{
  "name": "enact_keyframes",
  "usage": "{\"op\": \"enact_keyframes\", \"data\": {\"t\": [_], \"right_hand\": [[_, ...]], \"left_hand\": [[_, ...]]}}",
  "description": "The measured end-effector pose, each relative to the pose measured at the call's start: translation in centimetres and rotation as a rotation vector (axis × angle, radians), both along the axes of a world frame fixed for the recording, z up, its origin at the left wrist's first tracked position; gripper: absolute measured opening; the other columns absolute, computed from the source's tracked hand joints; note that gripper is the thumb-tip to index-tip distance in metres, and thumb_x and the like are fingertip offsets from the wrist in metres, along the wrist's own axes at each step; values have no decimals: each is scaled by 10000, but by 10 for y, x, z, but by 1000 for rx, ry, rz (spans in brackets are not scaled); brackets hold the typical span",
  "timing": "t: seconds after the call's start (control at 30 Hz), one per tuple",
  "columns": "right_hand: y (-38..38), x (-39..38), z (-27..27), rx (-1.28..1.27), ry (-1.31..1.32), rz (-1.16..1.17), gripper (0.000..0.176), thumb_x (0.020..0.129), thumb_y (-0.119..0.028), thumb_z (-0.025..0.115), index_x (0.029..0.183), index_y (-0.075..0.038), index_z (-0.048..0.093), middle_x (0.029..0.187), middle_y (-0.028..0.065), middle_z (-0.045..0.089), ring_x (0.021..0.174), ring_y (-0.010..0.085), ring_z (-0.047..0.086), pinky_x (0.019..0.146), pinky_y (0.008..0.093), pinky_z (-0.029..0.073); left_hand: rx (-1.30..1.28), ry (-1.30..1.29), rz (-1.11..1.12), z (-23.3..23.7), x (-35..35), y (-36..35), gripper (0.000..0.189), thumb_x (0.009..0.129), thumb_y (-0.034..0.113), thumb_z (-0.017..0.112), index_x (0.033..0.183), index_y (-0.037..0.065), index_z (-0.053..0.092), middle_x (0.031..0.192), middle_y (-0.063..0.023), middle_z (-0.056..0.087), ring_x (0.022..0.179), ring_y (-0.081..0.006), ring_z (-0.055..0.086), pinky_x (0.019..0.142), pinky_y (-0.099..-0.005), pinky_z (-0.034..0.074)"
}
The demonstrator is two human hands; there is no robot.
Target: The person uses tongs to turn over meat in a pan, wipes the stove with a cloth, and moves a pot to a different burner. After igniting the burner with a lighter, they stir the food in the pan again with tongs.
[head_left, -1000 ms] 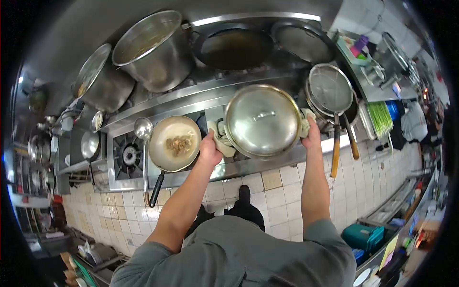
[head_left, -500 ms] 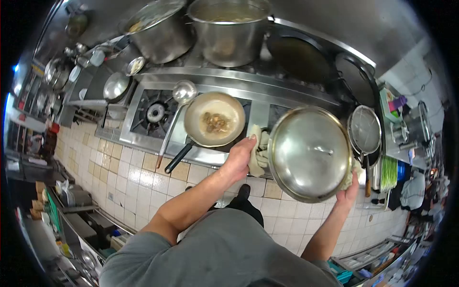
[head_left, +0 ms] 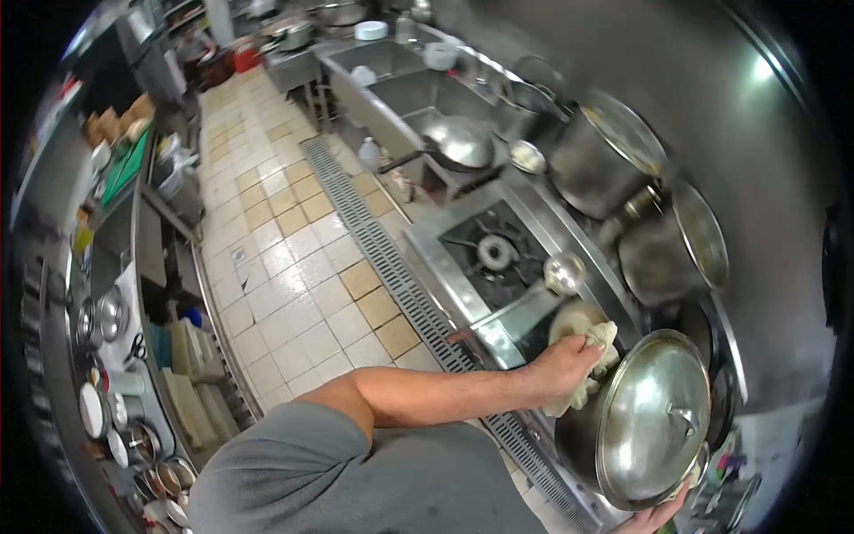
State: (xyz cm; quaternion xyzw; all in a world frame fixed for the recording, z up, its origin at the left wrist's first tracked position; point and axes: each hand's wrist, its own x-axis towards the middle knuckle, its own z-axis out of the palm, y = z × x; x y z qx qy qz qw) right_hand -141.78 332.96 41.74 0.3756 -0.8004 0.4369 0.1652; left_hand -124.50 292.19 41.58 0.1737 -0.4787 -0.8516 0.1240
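Observation:
A large steel pot (head_left: 583, 438) with a shiny domed lid (head_left: 654, 418) is between my two hands, tilted in this view. My left hand (head_left: 562, 367) is closed on a pale folded cloth (head_left: 603, 345) at the pot's near-left side; the pot handle under it is hidden. At the lower right edge my right hand (head_left: 665, 511) grips another cloth (head_left: 687, 485) against the opposite side. Beyond my left hand a ladle (head_left: 564, 273) lies across the stove, and a frying pan (head_left: 576, 317) is mostly covered by the hand and cloth.
A gas burner (head_left: 496, 253) is on the stove left of the ladle. Tall stockpots (head_left: 600, 160) stand along the back. A wok (head_left: 458, 141) rests by the sink (head_left: 405, 93). A floor grate (head_left: 374, 231) runs beside the tiled floor (head_left: 294, 276). Shelves with dishes line the left.
My view has swung left, showing the aisle and sink. The lidded pot stays between both hands and now appears lower right, its side more visible. The frying pan is now largely hidden.

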Motion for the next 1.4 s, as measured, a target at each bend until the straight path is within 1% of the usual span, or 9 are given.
{"op": "enact_keyframes", "data": {"t": [0.1,0.2,0.27,0.37,0.43,0.6,0.73,0.93,1.4], "right_hand": [[-118,105,52,-65,-97,-125,993,872,-593,644,1494,90,279,1497,228,389,1378,321,401,1145,438,304],[-205,113,56,-86,-97,285,1026,846,-650,646,1487,77,311,1496,217,394,1377,313,404,1139,440,314],[-269,118,53,-95,-163,254,1047,796,-692,678,1468,51,376,1439,202,469,1323,295,468,1109,431,354],[-386,132,81,58,-384,455,719,951,-438,586,1476,9,381,1448,189,473,1337,328,455,1148,461,334],[-466,93,46,-478,-1390,528,525,997,-338,530,1401,-7,475,1375,166,547,1275,298,525,1094,463,413],[-672,115,-2,-381,-1494,688,412,1018,-291,496,1327,-22,538,1278,132,626,1139,260,622,992,427,502],[-846,182,-7,-229,-1638,769,389,1023,-296,495,1281,-16,576,1202,112,672,1077,244,656,959,395,520],[-1083,273,-35,-54,-1763,1055,416,1035,-313,467,1348,-47,533,1306,129,618,1195,274,592,1068,450,447],[-1537,557,-36,-11,-1790,1139,348,1016,-250,511,1279,-29,569,1184,114,673,1014,224,680,888,371,560]], "left_hand": [[-113,-15,181,31,70,-59,428,1044,369,487,1050,-40,613,903,-44,611,843,-121,526,751,-323,463],[-131,-106,313,39,131,-130,452,1025,385,484,1064,-54,584,911,-116,619,856,-175,577,766,-372,489],[-120,-114,419,24,160,-176,434,1031,378,483,1043,-43,589,880,-72,613,858,-139,572,750,-348,487],[-62,-55,536,26,219,-242,417,1020,375,507,1053,-30,601,897,-55,621,863,-145,579,760,-344,491],[120,-92,732,27,248,-286,396,1012,355,519,1090,-22,615,932,-61,637,877,-163,588,785,-341,497],[281,-83,912,-25,319,-412,393,1009,300,501,1186,-31,614,1073,-95,652,993,-174,585,858,-331,491],[62,-228,1179,-16,393,-507,374,1018,269,453,1190,-29,600,1088,-121,659,953,-217,642,833,-367,537],[108,-117,1427,-32,499,-658,387,1007,297,490,1156,-35,622,1116,-129,653,1046,-179,573,945,-342,442],[133,-8,1670,-26,774,-1057,342,988,286,546,1130,-7,652,1019,-106,687,924,-204,665,831,-355,547]]}}
